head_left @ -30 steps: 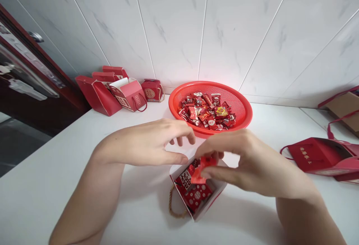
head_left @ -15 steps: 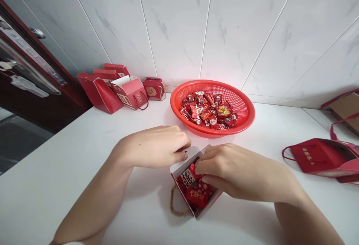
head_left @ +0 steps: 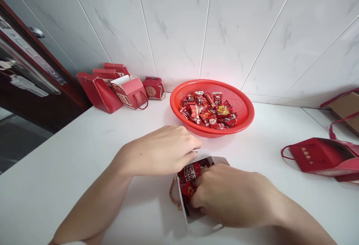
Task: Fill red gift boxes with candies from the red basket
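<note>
A small open gift box [head_left: 183,207] with a pale inside and a twisted gold rope handle [head_left: 174,196] lies on the white table in front of me. Red wrapped candies [head_left: 189,172] fill it. My left hand [head_left: 168,149] is closed at the box's far left edge, thumb and fingers pinching near a flap. Reaching inside, my right hand [head_left: 227,194] has its fingers curled down against a red candy [head_left: 188,189]; its fingertips are partly hidden. Behind the hands stands a red plastic strainer basket [head_left: 246,120] holding many wrapped candies [head_left: 209,110].
Several red gift boxes [head_left: 130,92] stand at the back left by the tiled wall, along with a small closed box [head_left: 153,88]. On the right lie a red box with cord handles [head_left: 311,155] and a brown cardboard box [head_left: 346,105]. A dark door [head_left: 30,88] is at far left.
My right hand has moved nearer to me and pushed lower into the gift box. The box has turned a little, and my left hand has slid slightly right along its edge.
</note>
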A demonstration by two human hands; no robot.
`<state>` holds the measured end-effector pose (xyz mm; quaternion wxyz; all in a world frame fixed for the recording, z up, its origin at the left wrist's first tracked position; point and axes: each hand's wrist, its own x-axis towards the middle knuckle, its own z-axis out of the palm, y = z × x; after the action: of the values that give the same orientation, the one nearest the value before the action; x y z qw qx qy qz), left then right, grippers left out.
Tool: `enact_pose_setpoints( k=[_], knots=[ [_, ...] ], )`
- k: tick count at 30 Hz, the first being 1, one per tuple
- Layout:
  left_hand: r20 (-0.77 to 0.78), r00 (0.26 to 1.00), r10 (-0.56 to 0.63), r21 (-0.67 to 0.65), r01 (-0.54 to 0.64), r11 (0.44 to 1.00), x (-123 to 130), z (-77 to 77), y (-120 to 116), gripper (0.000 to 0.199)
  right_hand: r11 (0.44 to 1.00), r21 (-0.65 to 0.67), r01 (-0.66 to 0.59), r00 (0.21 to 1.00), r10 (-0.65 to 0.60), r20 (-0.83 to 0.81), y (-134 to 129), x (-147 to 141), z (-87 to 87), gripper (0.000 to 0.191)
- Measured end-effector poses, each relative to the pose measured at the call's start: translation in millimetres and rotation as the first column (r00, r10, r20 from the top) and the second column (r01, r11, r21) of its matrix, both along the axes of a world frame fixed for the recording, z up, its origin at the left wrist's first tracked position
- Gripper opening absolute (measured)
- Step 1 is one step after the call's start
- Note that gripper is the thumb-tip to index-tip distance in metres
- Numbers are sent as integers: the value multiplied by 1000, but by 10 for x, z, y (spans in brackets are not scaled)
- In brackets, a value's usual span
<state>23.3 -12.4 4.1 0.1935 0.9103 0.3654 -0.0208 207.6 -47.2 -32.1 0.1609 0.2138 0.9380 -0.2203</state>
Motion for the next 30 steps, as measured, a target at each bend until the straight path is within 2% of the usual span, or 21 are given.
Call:
enact_pose_setpoints(
  k=[2, 4, 11, 16, 19, 22, 27, 30],
  knots=[
    [7, 1000, -6, -12, 6, 1000, 8, -13, 7, 37, 999, -3, -50, 990, 50, 131, 13, -97, -55, 19],
    [5, 1000, -10, -12, 10, 1000, 9, -19, 9, 37, 997, 15, -70, 981, 66, 184, 30, -148, -99, 17],
    [-8, 1000, -8, 29, 8, 1000, 12, -33, 13, 36, 990, 141, 20, 999, -24, 23, 50, -28, -94, 19],
    [-43, 999, -2, 19, 3, 1000, 22, -44, 36, 36, 981, 194, 4, 996, -22, 91, 62, -59, -77, 22],
    [-62, 998, -11, 5, 11, 1000, 21, -52, 58, 35, 989, 149, -10, 996, -3, 87, 82, -50, -61, 21],
    [-74, 997, -8, 4, 8, 1000, 22, -63, 75, 34, 990, 135, 36, 997, -44, 58, 98, 51, 7, 21],
    [-104, 994, 22, 10, -21, 1000, 43, -71, 84, 34, 964, 236, 118, 991, -99, -94, 108, 196, 84, 27],
    [-115, 993, 27, 10, -26, 1000, 56, -72, 86, 34, 953, 293, 77, 997, -70, -34, 104, 150, 66, 24]
  ],
)
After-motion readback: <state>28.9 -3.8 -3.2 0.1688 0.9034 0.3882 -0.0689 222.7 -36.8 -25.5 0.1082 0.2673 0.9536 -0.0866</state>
